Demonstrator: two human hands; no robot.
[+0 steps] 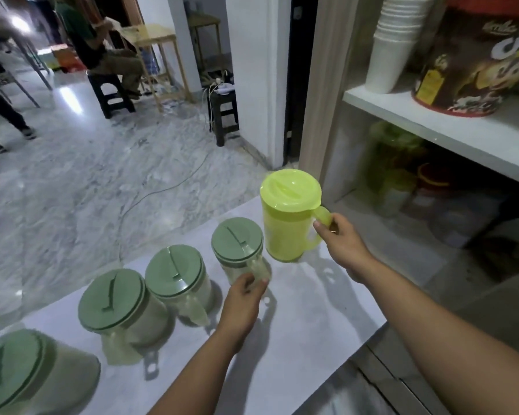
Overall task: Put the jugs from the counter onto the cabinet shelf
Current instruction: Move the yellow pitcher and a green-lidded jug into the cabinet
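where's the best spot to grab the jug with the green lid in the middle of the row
By its clear handle, coming from the near counter edge. The middle green-lidded jug stands upright with that handle facing the person, and neighbours crowd both sides, so a side grasp on the body looks awkward.

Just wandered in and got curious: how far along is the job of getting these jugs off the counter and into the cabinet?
Done: blurry greenish containers already sit on the lower cabinet shelf, possibly jugs. In hand: the right hand grips the yellow-green jug by its handle, and the left hand holds the nearest green-lidded jug. Left: both, plus three more green-lidded jugs on the counter.
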